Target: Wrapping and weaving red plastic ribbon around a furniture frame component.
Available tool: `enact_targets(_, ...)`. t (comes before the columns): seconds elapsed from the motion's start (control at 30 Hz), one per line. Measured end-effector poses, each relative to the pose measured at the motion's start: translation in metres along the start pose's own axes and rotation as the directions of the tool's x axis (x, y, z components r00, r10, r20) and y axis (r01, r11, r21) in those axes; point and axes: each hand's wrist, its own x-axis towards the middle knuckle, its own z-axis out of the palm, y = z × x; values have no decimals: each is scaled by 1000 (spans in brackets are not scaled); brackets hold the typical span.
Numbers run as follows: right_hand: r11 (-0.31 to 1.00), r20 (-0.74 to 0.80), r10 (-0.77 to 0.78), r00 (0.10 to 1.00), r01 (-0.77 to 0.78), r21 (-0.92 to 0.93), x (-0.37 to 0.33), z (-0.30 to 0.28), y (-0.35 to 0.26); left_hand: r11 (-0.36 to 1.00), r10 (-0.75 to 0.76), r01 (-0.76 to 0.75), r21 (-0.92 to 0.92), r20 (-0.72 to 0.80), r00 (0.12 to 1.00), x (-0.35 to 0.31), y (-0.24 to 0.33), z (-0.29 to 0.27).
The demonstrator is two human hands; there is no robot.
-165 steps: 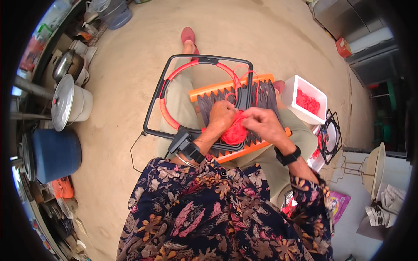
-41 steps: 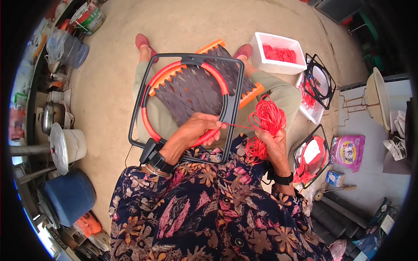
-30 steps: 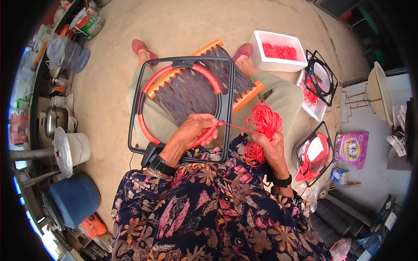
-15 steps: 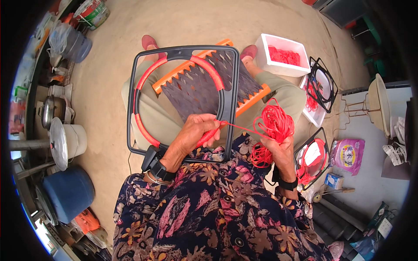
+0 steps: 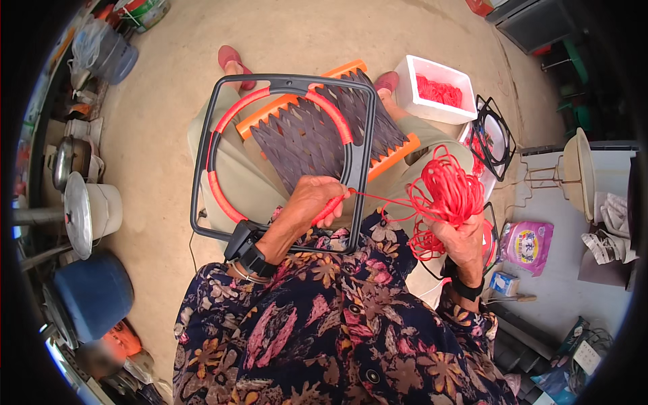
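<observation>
A black square frame [image 5: 368, 135] with a round inner ring leans over my lap. Red cord [image 5: 223, 194] is wound tightly round much of that ring, with bare black stretches between. At the ring's lower right my left hand [image 5: 312, 200] is closed, pinching the wrapped part and the cord. My right hand [image 5: 462, 237] grips a loose bundle of red cord [image 5: 445, 189] out to the right. A single strand runs from the bundle to my left fingers. Beneath the frame lies a dark woven-strap panel [image 5: 304, 138] with orange bars [image 5: 391, 158].
A white foam box [image 5: 437, 111] with red cord stands at the far right. Beside it rest more black frames [image 5: 496, 138]. A purple package [image 5: 528, 244] lies to the right. Along the left stand a white bucket [image 5: 108, 208] and a blue tub [image 5: 94, 290].
My right hand has moved right and slightly down with the cord bundle, lengthening the strand to the ring. The left hand keeps its hold, and the frame has tilted slightly.
</observation>
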Motion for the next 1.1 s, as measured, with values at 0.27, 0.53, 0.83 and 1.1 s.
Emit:
enact_targets(0.27,940,163,307,938,-272,-205,-13,-23,24,985,118,-115,126,-18,993,-17,6,7)
enact_targets(0.53,939,19,88,996,-76,-335,15,-25,-10,965,201,-202,165,22,979,-16,-2,8)
enact_targets(0.83,578,421,-518,744,668,-469,113,68,-41,945,215,-184,269,-90,973,1,-12,13)
enact_targets(1.1,262,783,-314,537,841,-473,157,133,28,859,364,-303,413,-76,928,9,-12,20)
